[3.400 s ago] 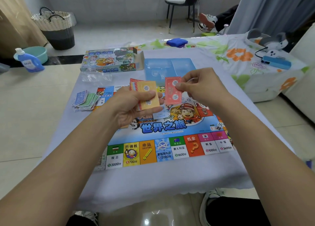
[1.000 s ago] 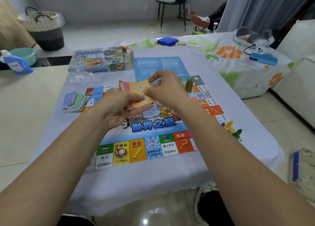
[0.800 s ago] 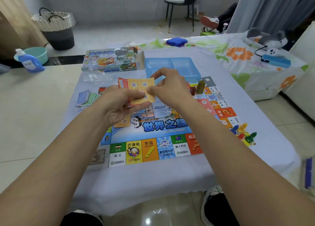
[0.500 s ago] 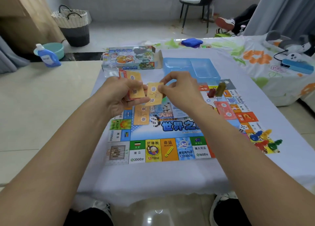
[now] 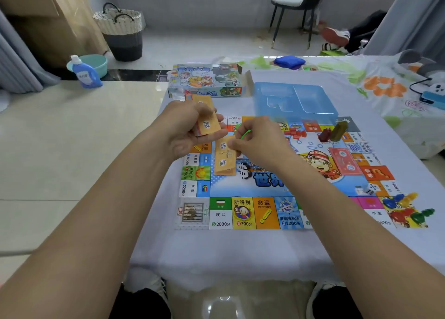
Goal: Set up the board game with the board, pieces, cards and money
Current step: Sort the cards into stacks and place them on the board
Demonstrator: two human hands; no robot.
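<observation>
My left hand grips a stack of cards, orange one on top, fingers curled under it and thumb across the face, and holds it above the board's far left corner. My right hand pinches a single orange card between thumb and fingertips, just over a small pile of orange cards that lies on the left part of the board's middle field. The game board lies flat on the pale cloth of the table in front of me. On its right half rests a red pile of cards, and further back there are loose red house pieces and two upright blocks side by side, one dark red, one olive. A white die sits near the right edge of the board, and a cluster of coloured pawns lies at its near right corner. Behind the board stand the blue plastic tray, overlapping the far edge, and to its left the game box, one end flap open. On the floor to the left are a blue detergent bottle and, behind it, a teal basin and a woven basket; a chair stands at the far wall.
</observation>
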